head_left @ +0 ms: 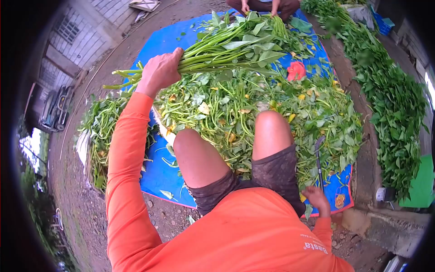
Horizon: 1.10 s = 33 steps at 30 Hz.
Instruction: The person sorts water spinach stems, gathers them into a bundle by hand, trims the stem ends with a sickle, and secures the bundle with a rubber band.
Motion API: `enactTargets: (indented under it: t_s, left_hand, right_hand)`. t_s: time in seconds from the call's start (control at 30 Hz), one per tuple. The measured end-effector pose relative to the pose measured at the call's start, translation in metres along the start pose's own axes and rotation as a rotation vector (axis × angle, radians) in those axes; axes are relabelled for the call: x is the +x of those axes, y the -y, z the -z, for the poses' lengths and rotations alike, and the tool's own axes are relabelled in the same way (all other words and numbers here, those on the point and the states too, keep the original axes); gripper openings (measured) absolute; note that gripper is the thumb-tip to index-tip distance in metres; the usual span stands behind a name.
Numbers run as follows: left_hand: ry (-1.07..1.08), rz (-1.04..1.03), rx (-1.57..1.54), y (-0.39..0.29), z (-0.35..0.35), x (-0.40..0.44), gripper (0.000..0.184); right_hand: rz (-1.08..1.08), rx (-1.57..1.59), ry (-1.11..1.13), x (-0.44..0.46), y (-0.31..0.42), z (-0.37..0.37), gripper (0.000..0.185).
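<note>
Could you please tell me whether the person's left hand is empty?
No, the left hand is closed around the stems of a leafy green bunch, whose leaves point away to its right.

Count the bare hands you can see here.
4: the left hand holds long stems, the right hand is near the dark tool handle, and a second person at the top shows one hand and another hand.
</note>
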<state>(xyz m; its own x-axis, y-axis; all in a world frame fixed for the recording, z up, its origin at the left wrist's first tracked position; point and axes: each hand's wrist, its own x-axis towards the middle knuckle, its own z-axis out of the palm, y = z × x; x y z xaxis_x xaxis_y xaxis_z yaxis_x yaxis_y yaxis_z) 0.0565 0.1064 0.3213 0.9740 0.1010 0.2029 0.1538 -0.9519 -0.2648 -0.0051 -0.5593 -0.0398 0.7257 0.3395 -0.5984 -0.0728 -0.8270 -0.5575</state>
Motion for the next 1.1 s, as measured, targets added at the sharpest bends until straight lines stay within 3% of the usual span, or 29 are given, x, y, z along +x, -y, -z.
enactTargets:
  t_s: [0.03,0.1,0.23,0.3,0.37,0.47,0.57,0.63,0.7,0.77,0.8,0.9,0.93,1.1]
  left_hand:
    - [-0.017,-0.039,-0.023,-0.014,-0.008,0.007,0.041]
    - [-0.054,-0.112,-0.074,-0.044,-0.024,0.018,0.041]
    - [-0.195,-0.327,-0.216,-0.112,-0.043,0.02,0.049]
    - [-0.249,-0.418,-0.275,-0.145,-0.043,0.011,0.054]
    - [-0.265,-0.476,-0.277,-0.169,-0.05,0.0,0.051]
    - [-0.318,-0.572,-0.264,-0.183,-0.047,-0.038,0.035]
    - [-0.323,-0.53,-0.218,-0.186,-0.057,-0.075,0.026]
    - [-0.264,-0.469,-0.163,-0.19,-0.076,-0.099,0.027]
    - [-0.196,-0.39,-0.2,-0.196,-0.101,-0.119,0.035]
    - [-0.138,-0.331,-0.185,-0.205,-0.115,-0.135,0.048]
    - [0.005,-0.259,-0.214,-0.214,-0.115,-0.148,0.058]
    - [-0.033,-0.119,-0.363,-0.228,-0.105,-0.171,0.071]
    - [0.074,-0.069,-0.462,-0.229,-0.097,-0.181,0.084]
    - [0.186,-0.042,-0.596,-0.226,-0.077,-0.2,0.086]
  right_hand:
    - [0.038,0.162,-0.163,0.011,0.009,0.005,0.047]
    - [0.153,0.348,-0.244,-0.004,0.131,0.064,0.054]
    - [0.731,0.67,-0.157,-0.013,0.296,0.121,0.035]
    - [1.023,0.545,-0.227,-0.013,0.363,0.137,0.027]
    - [1.141,0.355,-0.397,0.004,0.415,0.152,0.025]
    - [1.1,-0.098,-0.602,0.029,0.434,0.138,0.043]
    - [0.948,-0.376,-0.518,0.028,0.413,0.1,0.055]
    - [1.016,-0.312,-0.662,0.05,0.394,0.062,0.051]
    - [1.105,-0.236,-0.754,0.066,0.375,0.031,0.047]
    - [1.072,-0.255,-0.668,0.069,0.357,0.015,0.038]
    - [1.104,-0.251,-0.663,0.071,0.347,0.007,0.037]
    - [1.116,-0.257,-0.574,0.059,0.342,0.002,0.038]
    - [1.104,-0.264,-0.537,0.054,0.343,0.002,0.037]
    - [0.938,-0.494,-0.313,0.017,0.365,0.026,0.034]
